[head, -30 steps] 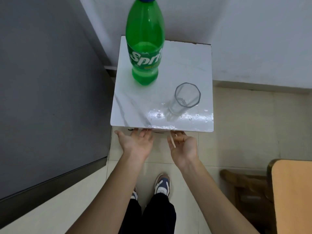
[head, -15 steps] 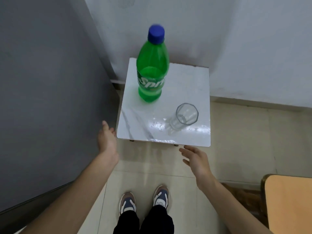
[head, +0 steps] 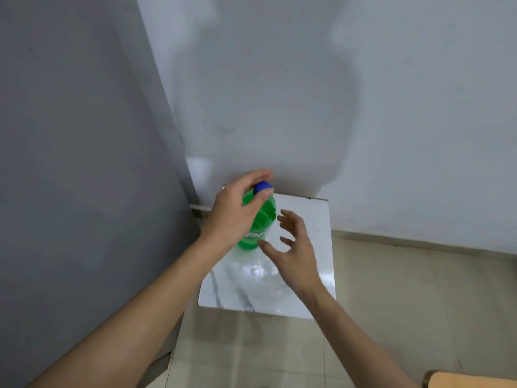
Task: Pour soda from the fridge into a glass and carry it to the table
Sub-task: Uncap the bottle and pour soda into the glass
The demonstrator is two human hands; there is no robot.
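- L hand [head: 237, 211] curls round the neck of the green soda bottle [head: 261, 219]; index finger arcs over the top, thumb presses just under the blue cap [head: 263, 187], so the cap sits btwn thumb & finger.
- Bottle stands upright; body runs down from the grip to its base on the white marble-look tabletop [head: 313, 219], toward the far-left corner.
- Label w/ white lettering sits low on the bottle, below the L grip; mostly blurred & partly covered by the L palm.
- R hand [head: 293, 250] is just right of and below the grip, fingers spread & lightly bent, palm facing the bottle's lower body. Holds nothing; thumb tip looks v. close to the bottle base, contact can't be told.
- Glossy front part of the tabletop lies under the R wrist, nearer the person than the grip.
- Grey panel [head: 84, 163] rises left of the L hand; pale wall [head: 363, 107] behind the bottle.
- Beige floor tiles [head: 405, 303] right of & below both hands; orange-brown wood corner [head: 475, 380] at the far lower right.
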